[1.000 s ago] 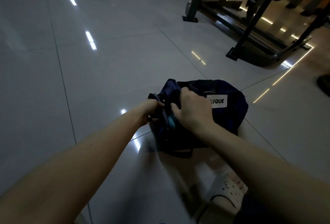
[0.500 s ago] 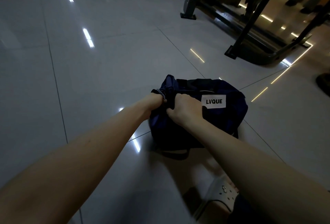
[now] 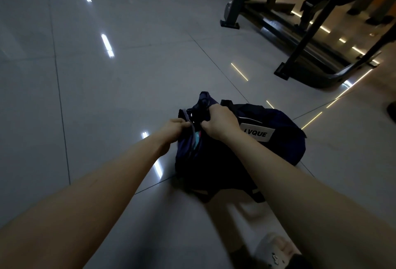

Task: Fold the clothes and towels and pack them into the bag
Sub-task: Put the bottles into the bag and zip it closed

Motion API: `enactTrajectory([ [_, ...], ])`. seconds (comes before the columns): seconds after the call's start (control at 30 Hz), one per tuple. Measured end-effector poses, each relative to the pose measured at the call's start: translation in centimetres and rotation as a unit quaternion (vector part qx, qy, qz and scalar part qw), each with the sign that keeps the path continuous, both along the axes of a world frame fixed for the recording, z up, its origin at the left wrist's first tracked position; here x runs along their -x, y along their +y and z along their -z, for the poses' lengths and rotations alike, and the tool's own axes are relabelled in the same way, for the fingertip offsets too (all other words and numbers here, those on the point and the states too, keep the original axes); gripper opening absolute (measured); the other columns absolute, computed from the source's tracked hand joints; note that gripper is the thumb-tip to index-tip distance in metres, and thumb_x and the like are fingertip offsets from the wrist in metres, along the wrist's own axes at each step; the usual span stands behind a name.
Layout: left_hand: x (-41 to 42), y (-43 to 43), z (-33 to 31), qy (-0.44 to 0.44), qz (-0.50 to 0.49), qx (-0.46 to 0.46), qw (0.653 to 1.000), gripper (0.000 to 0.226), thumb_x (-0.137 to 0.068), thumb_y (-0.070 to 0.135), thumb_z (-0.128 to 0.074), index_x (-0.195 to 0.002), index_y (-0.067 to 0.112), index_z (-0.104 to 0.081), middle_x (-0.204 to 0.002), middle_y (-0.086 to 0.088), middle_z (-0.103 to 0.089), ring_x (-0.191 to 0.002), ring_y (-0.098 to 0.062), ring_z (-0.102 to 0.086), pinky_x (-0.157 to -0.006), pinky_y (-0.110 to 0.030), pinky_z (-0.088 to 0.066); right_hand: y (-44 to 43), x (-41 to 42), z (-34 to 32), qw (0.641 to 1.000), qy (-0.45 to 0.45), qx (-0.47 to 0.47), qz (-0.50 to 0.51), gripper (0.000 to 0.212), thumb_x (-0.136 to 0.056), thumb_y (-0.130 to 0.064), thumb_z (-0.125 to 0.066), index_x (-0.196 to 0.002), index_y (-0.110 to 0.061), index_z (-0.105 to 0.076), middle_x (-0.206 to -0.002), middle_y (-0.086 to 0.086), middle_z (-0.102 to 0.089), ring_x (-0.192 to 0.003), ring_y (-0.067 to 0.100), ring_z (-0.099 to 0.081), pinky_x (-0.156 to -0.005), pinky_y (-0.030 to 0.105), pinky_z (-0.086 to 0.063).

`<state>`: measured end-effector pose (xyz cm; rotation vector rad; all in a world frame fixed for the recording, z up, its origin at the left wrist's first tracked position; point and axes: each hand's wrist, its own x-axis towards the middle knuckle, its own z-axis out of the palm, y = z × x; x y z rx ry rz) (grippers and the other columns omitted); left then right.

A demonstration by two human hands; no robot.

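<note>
Two-handed, grips the left end of the dark navy duffel bag (image 3: 278,148). With the left hand (image 3: 174,128), pinches the grey-trimmed edge of the opening, fingers curled tight on it. With the right hand (image 3: 218,121), clutches the bunched fabric on the opposite side of the opening, knuckles up, fingers wrapped round the fold. Holds the two edges slightly apart, enough to bare a sliver of teal and pink cloth (image 3: 196,140) packed inside. Cannot tell whether a zip pull sits between the fingers.

Lies slumped on the glossy grey floor tiles (image 3: 107,97), white label (image 3: 258,133) with black lettering facing up, just beside the right wrist. Trails a dark strap (image 3: 256,193) onto the tile at the near side.

Further out: a pale clog (image 3: 272,249) at the lower right edge, and well apart to the upper right, the dark metal frame of a gym machine (image 3: 310,54).
</note>
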<state>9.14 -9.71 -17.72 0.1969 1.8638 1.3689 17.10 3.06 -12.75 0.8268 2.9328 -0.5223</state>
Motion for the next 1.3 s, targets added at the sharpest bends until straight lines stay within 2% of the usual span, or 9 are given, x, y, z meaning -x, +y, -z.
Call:
enactTrajectory([
  [0.13, 1.2, -0.1, 1.5, -0.024, -0.018, -0.007, 1.000, 0.010, -0.102, 0.019, -0.058, -0.102, 0.011, -0.064, -0.105, -0.011, -0.064, -0.085, -0.016, -0.060, -0.067, -0.024, -0.044, 0.5, 1.5, -0.3, 0.995, 0.087, -0.039, -0.019, 0.037, -0.087, -0.054, -0.064, -0.080, -0.018, -0.058, -0.076, -0.002, -0.059, -0.072, 0.021, -0.056, -0.061, 0.031, -0.039],
  [0.23, 1.8, 0.3, 1.6, -0.022, -0.021, -0.007, 1.000, 0.014, -0.099, 0.018, -0.061, -0.085, 0.016, -0.062, -0.100, -0.010, -0.060, -0.093, -0.021, -0.057, -0.077, -0.034, -0.044, 0.7, 2.3, -0.3, 0.979, 0.162, -0.108, -0.068, 0.044, -0.086, -0.041, -0.067, -0.123, -0.020, -0.054, -0.110, 0.004, -0.056, -0.096, 0.024, -0.055, -0.077, 0.037, -0.047],
  [0.3, 2.2, 0.4, 1.5, -0.020, -0.018, -0.001, 1.000, 0.022, -0.098, 0.014, -0.060, -0.076, 0.019, -0.059, -0.096, -0.008, -0.059, -0.091, -0.019, -0.057, -0.075, -0.032, -0.046, 0.8, 2.7, 0.4, 0.980, 0.089, -0.085, -0.155, 0.052, -0.090, -0.031, -0.061, -0.140, -0.024, -0.048, -0.125, 0.007, -0.053, -0.113, 0.029, -0.052, -0.088, 0.043, -0.050],
  [0.47, 3.1, -0.1, 1.7, -0.005, 0.041, 0.030, 0.999, 0.030, -0.099, 0.013, -0.055, -0.072, 0.023, -0.051, -0.098, -0.006, -0.056, -0.093, -0.017, -0.054, -0.068, -0.027, -0.044, 2.0, 2.6, 2.7, 0.976, 0.008, -0.075, -0.205, 0.031, -0.095, -0.021, -0.056, -0.124, -0.023, -0.066, -0.125, 0.003, -0.057, -0.113, 0.026, -0.055, -0.074, 0.033, -0.041],
  [0.67, 2.8, 0.0, 1.7, 0.023, 0.129, 0.039, 0.991, 0.013, -0.099, 0.010, -0.050, -0.099, 0.017, -0.062, -0.101, -0.006, -0.061, -0.094, -0.017, -0.054, -0.071, -0.025, -0.043, 2.9, 3.5, 2.6, 0.967, -0.067, 0.011, -0.247, 0.068, -0.095, -0.009, -0.058, -0.153, -0.034, -0.033, -0.142, 0.005, -0.049, -0.123, 0.027, -0.053, -0.097, 0.036, -0.046],
  [0.77, 2.8, 0.1, 1.9, 0.033, 0.131, 0.041, 0.990, 0.025, -0.098, 0.007, -0.054, -0.119, 0.013, -0.066, -0.112, -0.004, -0.067, -0.095, -0.012, -0.060, -0.070, -0.022, -0.046, 3.4, 4.6, 2.4, 0.943, -0.132, -0.024, -0.306, 0.057, -0.097, -0.014, -0.053, -0.149, -0.037, -0.041, -0.134, 0.006, -0.049, -0.120, 0.028, -0.053, -0.096, 0.037, -0.045],
  [0.9, 2.6, 0.0, 2.9, 0.062, 0.095, 0.025, 0.993, 0.007, -0.091, 0.013, -0.064, -0.087, 0.008, -0.064, -0.094, -0.009, -0.065, -0.091, -0.021, -0.060, -0.083, -0.038, -0.052, 3.8, 5.6, 2.0, 0.926, -0.161, -0.024, -0.340, 0.044, -0.094, -0.013, -0.055, -0.136, -0.026, -0.057, -0.123, 0.007, -0.054, -0.116, 0.027, -0.054, -0.091, 0.034, -0.044],
  [1.0, 2.4, -0.3, 3.2, 0.068, 0.080, 0.014, 0.994, 0.018, -0.089, 0.015, -0.064, -0.097, 0.000, -0.069, -0.101, -0.015, -0.072, -0.093, -0.021, -0.065, -0.095, -0.045, -0.053, 3.6, 6.2, 1.7, 0.918, -0.143, -0.033, -0.369, 0.036, -0.092, -0.013, -0.058, -0.126, -0.021, -0.063, -0.117, 0.005, -0.059, -0.111, 0.023, -0.056, -0.087, 0.032, -0.043],
  [1.3, 1.8, -0.2, 3.3, 0.122, 0.055, 0.011, 0.991, 0.015, -0.092, 0.014, -0.064, -0.090, 0.002, -0.071, -0.091, -0.018, -0.071, -0.083, -0.019, -0.062, -0.084, -0.041, -0.055, 3.7, 6.6, 2.9, 0.921, -0.099, -0.029, -0.375, 0.018, -0.089, -0.012, -0.061, -0.091, -0.029, -0.063, -0.097, -0.003, -0.065, -0.089, 0.020, -0.060, -0.071, 0.031, -0.043],
])
